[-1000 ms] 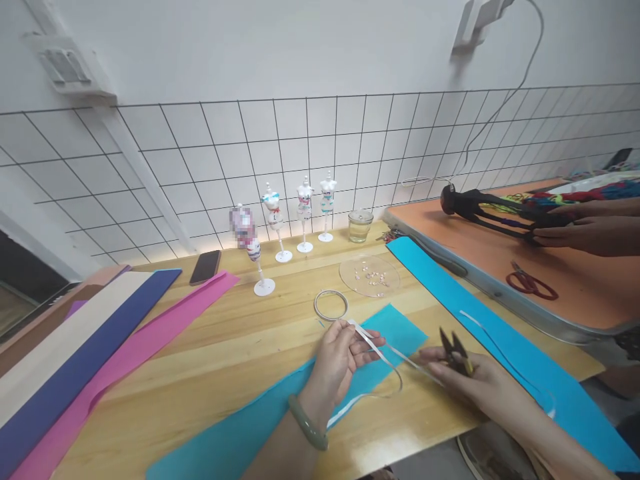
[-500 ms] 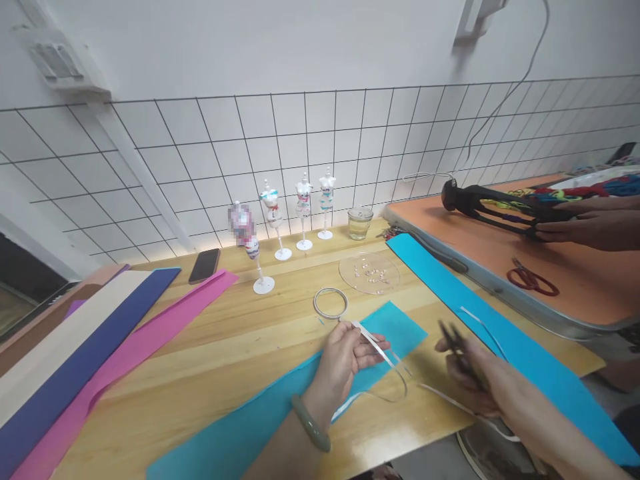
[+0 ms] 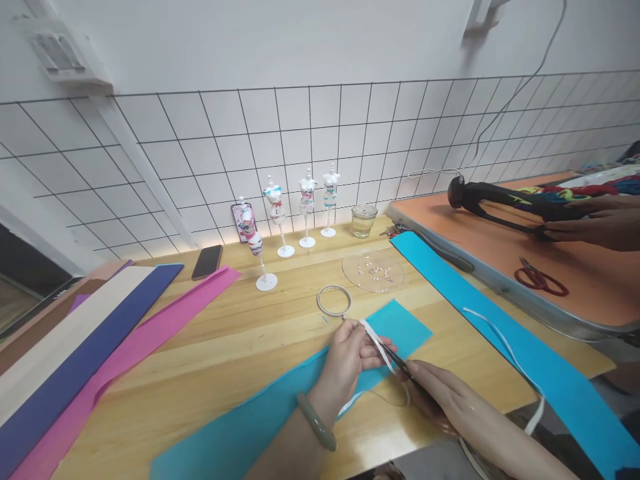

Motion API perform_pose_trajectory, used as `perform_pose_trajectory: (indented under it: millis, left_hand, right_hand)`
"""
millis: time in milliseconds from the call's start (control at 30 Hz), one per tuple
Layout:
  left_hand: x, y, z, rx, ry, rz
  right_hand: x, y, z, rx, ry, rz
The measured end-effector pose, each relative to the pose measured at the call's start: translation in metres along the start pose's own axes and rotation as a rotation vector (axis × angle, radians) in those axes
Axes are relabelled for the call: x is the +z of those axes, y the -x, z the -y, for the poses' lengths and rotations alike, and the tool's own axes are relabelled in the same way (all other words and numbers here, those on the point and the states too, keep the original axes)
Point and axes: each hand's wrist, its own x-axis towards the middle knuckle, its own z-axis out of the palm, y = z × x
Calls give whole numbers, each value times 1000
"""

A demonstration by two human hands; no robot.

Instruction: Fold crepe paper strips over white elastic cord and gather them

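The left thumb and forefinger press together on a white ribbon (image 3: 373,339), leaving no gap between them, while the other fingers of the left hand (image 3: 344,357) curl loosely below, their tips reaching to the right. The ribbon slants from this pinch down and to the right, toward the right hand (image 3: 443,393). The right fingers are wrapped around dark snips (image 3: 401,365), whose narrow blades point up and left to the ribbon between the two hands; whether the blades touch it cannot be told. The right thumb side faces up, and the lower fingers are partly hidden under the tool.

Outward from there, the left wrist wears a green bangle (image 3: 317,423), and its forearm rises steeply from the bottom edge. The right forearm slants in from the lower right corner at a flatter angle. Both hands are above the near part of a wooden table (image 3: 280,320), the left one over a teal sheet (image 3: 225,427). A thin metallic ring (image 3: 319,308) lies just beyond the left knuckles, and a clear disc (image 3: 350,279) bearing small pinkish pieces sits farther back. A bright blue sheet (image 3: 450,293) extends along the right.
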Motion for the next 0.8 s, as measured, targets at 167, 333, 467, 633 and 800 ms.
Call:
perform_pose_trajectory:
  millis: [167,333,467,633,800]
  left_hand:
    - [2,0,0,6,-50,-14]
    - [3,1,1,14,-64,-4]
    - [4,1,2,-3,-73,-1]
    - [6,1,2,5,-92,3]
    - [6,0,4,20,-71,-7]
  right_hand:
    - [8,-1,0,88,-123,58]
    - [15,-4,0,157,-200,66]
    - [18,-8,1,127,-224,60]
    - [21,-12,1,88,-201,47]
    - [22,-15,3,93,-190,13]
